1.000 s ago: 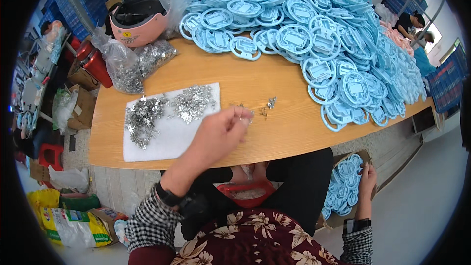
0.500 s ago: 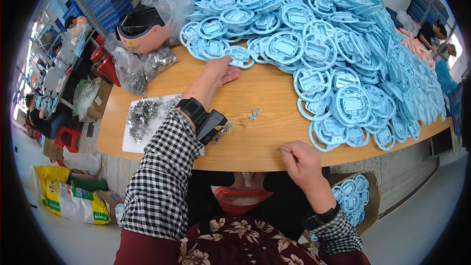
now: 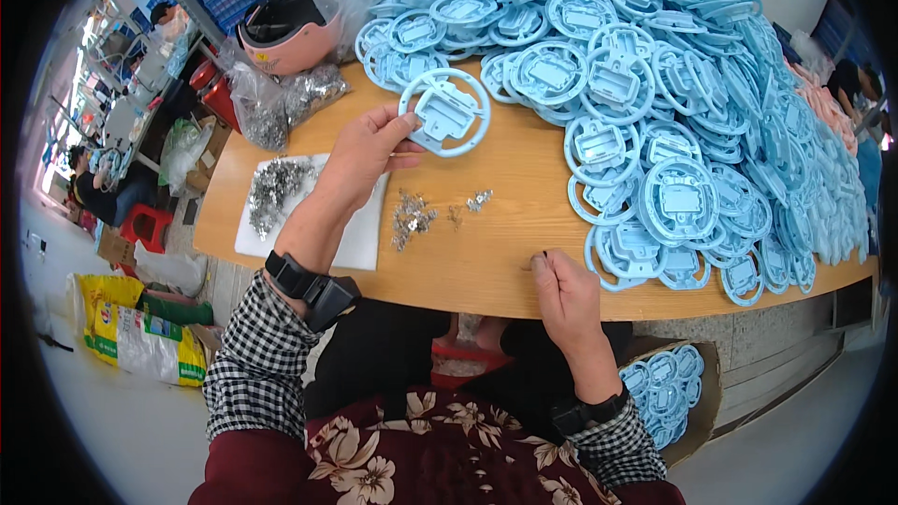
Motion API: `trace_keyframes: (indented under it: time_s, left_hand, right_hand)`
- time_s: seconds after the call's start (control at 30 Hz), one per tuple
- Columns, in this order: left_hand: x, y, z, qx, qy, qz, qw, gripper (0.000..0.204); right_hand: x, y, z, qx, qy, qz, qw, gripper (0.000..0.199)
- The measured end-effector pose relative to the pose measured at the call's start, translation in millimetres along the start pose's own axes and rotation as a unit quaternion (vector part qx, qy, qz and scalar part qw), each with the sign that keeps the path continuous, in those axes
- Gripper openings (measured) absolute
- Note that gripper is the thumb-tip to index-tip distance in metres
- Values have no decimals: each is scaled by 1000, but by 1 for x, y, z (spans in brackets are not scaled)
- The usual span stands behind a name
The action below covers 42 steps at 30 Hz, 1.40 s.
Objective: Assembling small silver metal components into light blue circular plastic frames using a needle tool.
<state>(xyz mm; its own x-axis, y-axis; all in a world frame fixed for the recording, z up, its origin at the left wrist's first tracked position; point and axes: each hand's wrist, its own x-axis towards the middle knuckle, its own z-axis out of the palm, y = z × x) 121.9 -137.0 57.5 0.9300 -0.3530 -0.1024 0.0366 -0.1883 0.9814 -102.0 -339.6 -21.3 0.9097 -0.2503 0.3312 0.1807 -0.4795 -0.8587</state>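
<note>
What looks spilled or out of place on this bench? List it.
A few small metal clips lie loose on the bare wooden table, off the white sheet that carries the rest. The heap of blue plastic rings sprawls to the table's right edge. Nothing looks damaged.

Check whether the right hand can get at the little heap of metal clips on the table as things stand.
Probably yes. The right hand rests at the table's near edge, and the small metal clips lie just ahead to its left on bare wood. The left hand with the blue ring part sits farther back.
</note>
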Motion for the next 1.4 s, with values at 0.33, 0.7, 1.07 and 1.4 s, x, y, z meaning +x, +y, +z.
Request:
trace_keyframes:
  time_s: [0.33,0.7,1.07,1.4]
  left_hand:
    - [-63,-26,25,-134,-111,-87,981,31]
    - [-116,-58,51,-176,-210,-120,954,31]
    - [-106,-55,25,-137,-256,-103,951,28]
    - [-104,-60,-14,-111,-310,-131,935,29]
  right_hand:
    - [4,4,8,22,5,9,1000,17]
    - [-1,6,5,116,27,48,992,18]
    - [1,3,11,90,48,97,990,25]
    - [85,-17,54,-272,10,-71,960,17]
